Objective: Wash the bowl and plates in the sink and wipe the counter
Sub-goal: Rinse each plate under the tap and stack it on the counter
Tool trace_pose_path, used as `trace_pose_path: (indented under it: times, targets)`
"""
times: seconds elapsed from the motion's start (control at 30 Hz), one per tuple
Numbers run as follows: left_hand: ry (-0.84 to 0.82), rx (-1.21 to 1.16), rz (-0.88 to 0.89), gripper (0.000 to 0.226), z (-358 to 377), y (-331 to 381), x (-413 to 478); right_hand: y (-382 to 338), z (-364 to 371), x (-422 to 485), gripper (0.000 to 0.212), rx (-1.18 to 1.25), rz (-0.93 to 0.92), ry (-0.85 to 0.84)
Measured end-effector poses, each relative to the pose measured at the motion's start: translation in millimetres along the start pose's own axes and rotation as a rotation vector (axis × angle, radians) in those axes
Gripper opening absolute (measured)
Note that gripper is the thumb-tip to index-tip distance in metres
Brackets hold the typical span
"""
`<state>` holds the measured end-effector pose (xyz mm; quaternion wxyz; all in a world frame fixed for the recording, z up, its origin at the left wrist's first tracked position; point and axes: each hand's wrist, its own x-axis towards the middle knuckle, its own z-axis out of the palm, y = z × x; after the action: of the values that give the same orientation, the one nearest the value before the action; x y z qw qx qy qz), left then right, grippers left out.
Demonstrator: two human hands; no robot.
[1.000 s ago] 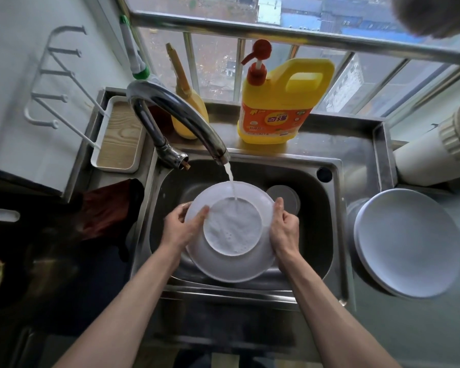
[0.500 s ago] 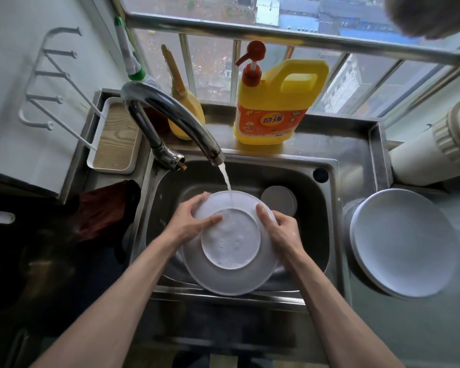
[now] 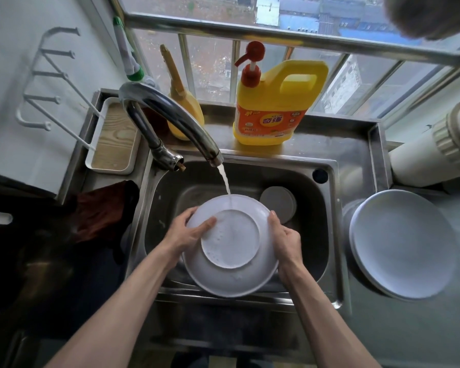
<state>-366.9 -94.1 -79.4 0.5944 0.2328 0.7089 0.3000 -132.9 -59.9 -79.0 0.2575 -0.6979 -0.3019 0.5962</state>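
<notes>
A white plate (image 3: 231, 274) is held bottom-up over the steel sink (image 3: 327, 235). Water runs from the tap (image 3: 170, 120) onto its upper rim and round foot ring. My left hand (image 3: 189, 232) grips the plate's left edge, thumb lying on the underside. My right hand (image 3: 284, 237) grips the right edge, fingers wrapped behind it. A small round grey dish or lid (image 3: 279, 203) lies in the sink behind the plate. Stacked white plates (image 3: 401, 245) rest on the counter to the right.
A yellow detergent jug with a red pump (image 3: 274, 107) and a yellow brush (image 3: 181, 107) stand on the ledge behind the sink. A white tray with a wooden insert (image 3: 114, 139) sits at the left. A dark red cloth (image 3: 101, 213) lies left of the sink. A white pipe (image 3: 436, 150) runs at the right.
The plate has been turned and shifted slightly under the stream. My right hand slid from the upper right rim back down to the right edge; my left thumb stays on the underside.
</notes>
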Motion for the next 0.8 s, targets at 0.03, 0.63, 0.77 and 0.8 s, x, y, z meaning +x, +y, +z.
trace_pose_path:
  times: [0.03, 0.63, 0.77, 0.8]
  targets:
    - [-0.038, 0.034, 0.017, 0.065, -2.1, 2.9, 2.7, -0.8, -0.5, 2.5, 0.05, -0.048, -0.025, -0.051]
    - [0.195, -0.102, 0.166, 0.069, 8.6, -5.8, 1.9, -13.2, -5.2, 6.2, 0.041, -0.033, -0.073, -0.019]
    - [0.103, 0.018, 0.215, 0.061, 5.6, 6.0, 2.6, -21.6, -3.7, 14.1, 0.032, -0.219, -0.167, -0.127]
    - [0.095, 0.044, 0.215, 0.059, 4.7, 8.8, 2.3, -21.9, -2.3, 16.0, 0.034, -0.238, -0.168, -0.135]
